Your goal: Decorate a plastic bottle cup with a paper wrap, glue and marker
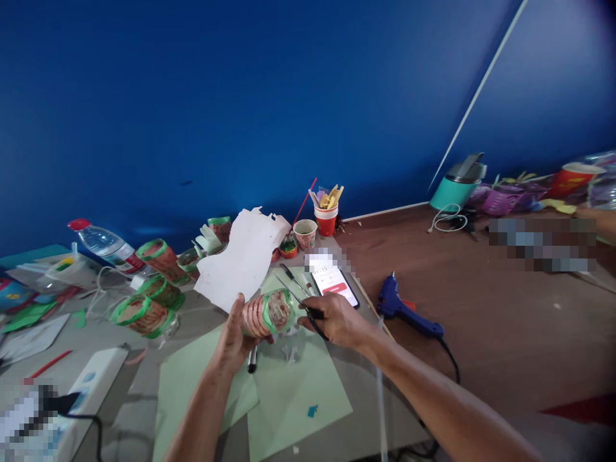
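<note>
- Two hands at work: left hand (235,337) wrapped around one clay-coated container (260,316), right hand (339,319) curled on the handles of one pair of scissors (315,314)
- Container held up over two pale green sheets (293,417), near the middle of the table (462,276); taken below as the clock's centre
- Three more green-rimmed pots (161,258) plainly countable between 9 and 10 o'clock
- One bottle (113,247) with a red cap at 10, one large white sheet (243,263) close by at 12
- At 1, one speckled cup (305,234) and one red cup stack (326,221) full of small tools
- At 2, one phone (332,276) and, far off, one turquoise mug (452,194); at 3, one blue glue gun (409,311)
- Container tipped on its side, long axis roughly from 9 to 3, green-banded mottled end toward 3; cannot tell whether base or mouth
- Scissor blades aimed toward 10 or 11, beside that end; contact hard to judge
- Container's far end partly covered by left fingers, handle loops partly by right ones
- Further pots half hidden beyond the white sheet
- Phone top, far right and lower left corner blurred into blocks
</note>
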Demonstrator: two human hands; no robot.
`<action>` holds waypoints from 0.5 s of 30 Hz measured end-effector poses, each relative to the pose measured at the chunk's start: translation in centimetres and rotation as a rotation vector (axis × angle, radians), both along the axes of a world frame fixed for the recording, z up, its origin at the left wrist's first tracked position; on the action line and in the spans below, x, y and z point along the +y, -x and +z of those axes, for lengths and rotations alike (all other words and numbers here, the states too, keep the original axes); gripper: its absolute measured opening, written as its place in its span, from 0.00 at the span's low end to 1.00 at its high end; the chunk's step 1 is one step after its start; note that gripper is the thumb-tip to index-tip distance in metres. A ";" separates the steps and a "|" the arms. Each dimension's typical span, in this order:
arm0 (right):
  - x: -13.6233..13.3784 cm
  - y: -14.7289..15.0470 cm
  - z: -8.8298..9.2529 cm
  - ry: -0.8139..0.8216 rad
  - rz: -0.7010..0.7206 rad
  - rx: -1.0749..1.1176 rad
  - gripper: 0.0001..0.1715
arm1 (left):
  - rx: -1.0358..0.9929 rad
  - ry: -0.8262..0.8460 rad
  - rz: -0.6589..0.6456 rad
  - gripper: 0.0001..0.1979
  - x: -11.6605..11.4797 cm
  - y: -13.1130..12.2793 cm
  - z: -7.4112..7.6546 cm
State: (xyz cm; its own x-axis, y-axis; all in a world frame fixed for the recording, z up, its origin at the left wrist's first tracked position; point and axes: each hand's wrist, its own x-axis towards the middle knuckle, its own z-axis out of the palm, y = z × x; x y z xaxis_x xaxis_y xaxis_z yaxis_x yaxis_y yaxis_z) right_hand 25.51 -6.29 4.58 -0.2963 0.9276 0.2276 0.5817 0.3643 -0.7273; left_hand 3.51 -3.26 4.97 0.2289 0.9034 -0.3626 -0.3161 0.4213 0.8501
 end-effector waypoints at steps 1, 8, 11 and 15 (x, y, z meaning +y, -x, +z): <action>0.0 0.1 -0.1 0.018 -0.012 0.037 0.10 | -0.018 -0.003 0.001 0.25 0.0 0.0 0.1; -0.3 0.5 -0.6 -0.017 -0.061 0.063 0.17 | -0.055 0.009 0.052 0.26 0.2 0.2 0.3; -0.3 0.6 -0.5 -0.112 -0.034 -0.013 0.13 | -0.034 -0.023 0.053 0.27 0.1 0.2 0.1; -0.3 0.8 -0.5 -0.128 -0.022 -0.036 0.10 | 0.017 -0.049 0.023 0.26 0.0 0.3 -0.1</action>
State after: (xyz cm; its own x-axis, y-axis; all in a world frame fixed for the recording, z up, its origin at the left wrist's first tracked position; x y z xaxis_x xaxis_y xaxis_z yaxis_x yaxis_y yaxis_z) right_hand 24.74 -6.56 4.06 -0.2865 0.8981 0.3337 0.6154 0.4394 -0.6544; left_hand 3.21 -3.21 4.85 0.2022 0.9251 -0.3213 -0.3106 0.3717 0.8748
